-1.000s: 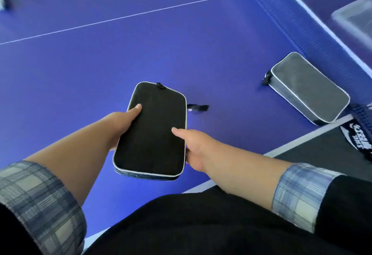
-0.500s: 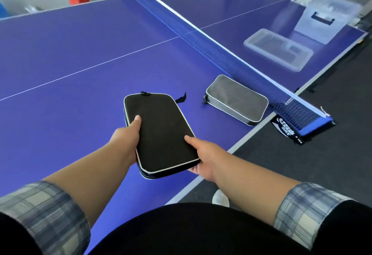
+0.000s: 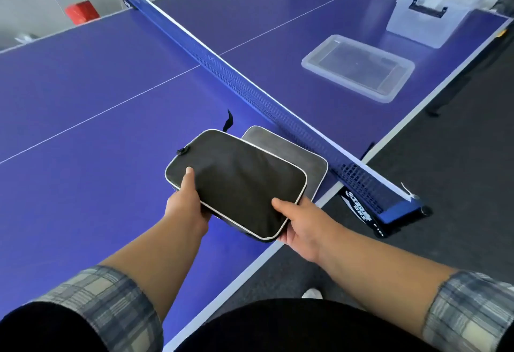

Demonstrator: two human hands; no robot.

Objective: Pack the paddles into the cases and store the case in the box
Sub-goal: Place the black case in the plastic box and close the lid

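I hold a black zipped paddle case (image 3: 236,182) with white piping in both hands, lifted above the blue table's near right edge. My left hand (image 3: 185,203) grips its left side, thumb on top. My right hand (image 3: 299,219) grips its near right corner. A grey paddle case (image 3: 289,154) lies on the table just behind, partly covered by the black one. Beyond the net, a clear plastic box (image 3: 425,15) with a black handle stands at the far right corner. Its flat clear lid (image 3: 357,66) lies on the table nearer the net. No paddle is visible.
The blue net (image 3: 222,73) crosses the table diagonally, ending in a clamp (image 3: 400,207) at the right edge. The table edge (image 3: 278,248) runs along dark floor on the right. A red object (image 3: 82,12) stands far behind the table.
Both hands have carried the black case to the right, so it now overlaps the grey case. My view has swung up and right, bringing the box and lid closer to centre.
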